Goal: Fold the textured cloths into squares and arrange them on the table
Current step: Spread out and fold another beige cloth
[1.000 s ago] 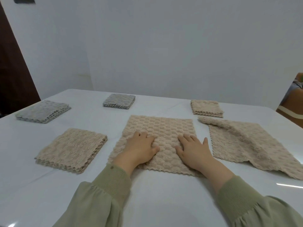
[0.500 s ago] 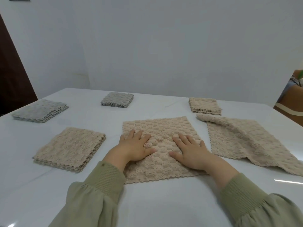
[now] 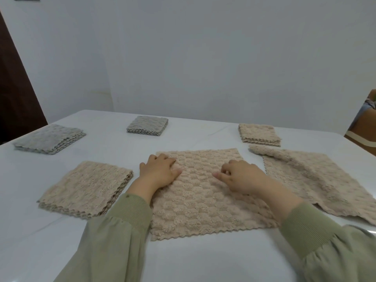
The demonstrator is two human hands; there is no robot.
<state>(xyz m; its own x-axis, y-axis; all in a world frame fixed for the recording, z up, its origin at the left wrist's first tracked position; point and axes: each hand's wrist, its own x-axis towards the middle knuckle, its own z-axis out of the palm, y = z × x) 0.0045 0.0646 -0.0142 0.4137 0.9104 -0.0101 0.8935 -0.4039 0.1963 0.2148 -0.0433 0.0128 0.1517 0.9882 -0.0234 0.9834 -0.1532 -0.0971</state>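
Observation:
An unfolded beige textured cloth (image 3: 203,202) lies flat on the white table (image 3: 183,259) in front of me. My left hand (image 3: 158,171) sits at its far left corner, with fingers curled over the edge there and the thumb lying on the fabric. My right hand (image 3: 242,177) rests on the cloth's right half with fingers bent and their tips touching the fabric. A folded beige stack (image 3: 85,186) lies to the left. Another loose beige cloth (image 3: 317,180), rumpled at its far edge, lies to the right.
Two folded grey stacks (image 3: 48,139) (image 3: 147,127) and one folded beige stack (image 3: 259,133) sit along the far side. A dark door (image 3: 16,98) stands at left. Part of a brown seat (image 3: 364,129) shows beyond the table's right edge.
Both hands slid from flat on the cloth's near middle toward its far edge and their fingers bent. The cloth turned slightly, with its near edge now closer to me.

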